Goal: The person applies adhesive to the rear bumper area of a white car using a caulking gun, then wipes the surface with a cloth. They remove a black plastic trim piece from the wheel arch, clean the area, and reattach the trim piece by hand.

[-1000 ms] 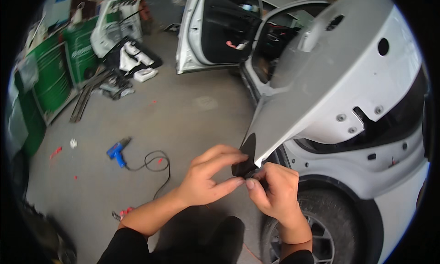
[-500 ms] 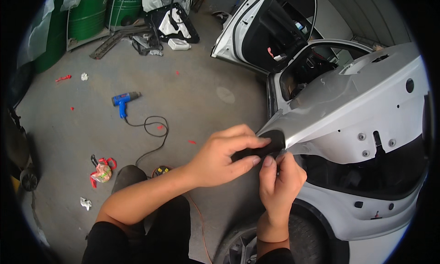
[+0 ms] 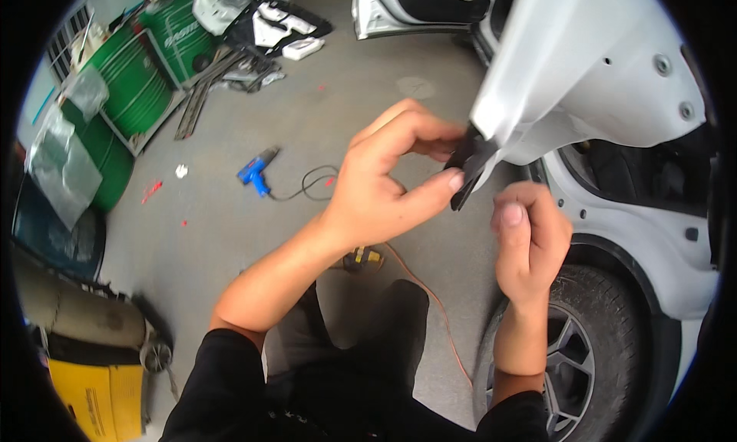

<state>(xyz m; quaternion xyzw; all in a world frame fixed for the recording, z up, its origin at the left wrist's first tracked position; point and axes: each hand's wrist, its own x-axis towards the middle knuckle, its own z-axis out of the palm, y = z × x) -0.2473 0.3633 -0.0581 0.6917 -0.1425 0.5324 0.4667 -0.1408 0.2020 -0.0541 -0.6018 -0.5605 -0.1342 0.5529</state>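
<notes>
Entry, head view. Your left hand (image 3: 384, 185) sat at frame centre, forearm rising from about 7 o'clock. Thumb and forefinger were closed in a pinch on a small black trim piece (image 3: 468, 164); the thumb tip pressed its lower end, the forefinger curled over its upper end.

The trim piece lay at 3 o'clock from your left palm, touching the pointed lower tip of the white fender panel (image 3: 583, 74). Its long axis ran from roughly 1 o'clock down to 7 o'clock, tilted rather than upright. The panel spread away from that tip toward 1 o'clock. Whether the piece was seated on the panel edge or only held against it, you could not have told from this view.

Your right hand (image 3: 530, 239) sat at 5 o'clock from the trim piece, just below it and apart from it. Its fingers were curled loosely inward with the thumb up; nothing visible was held in it.

Judgement: the left hand was the nearer one and carried the piece; the right hand's way to it lay upward, toward 11 o'clock.

Below the right wrist: the front tyre (image 3: 606, 327) with its dark alloy wheel. On the concrete floor (image 3: 230, 181), at 9 o'clock from your left hand and well apart, lay a blue heat gun (image 3: 257, 169) with black cord.
</notes>
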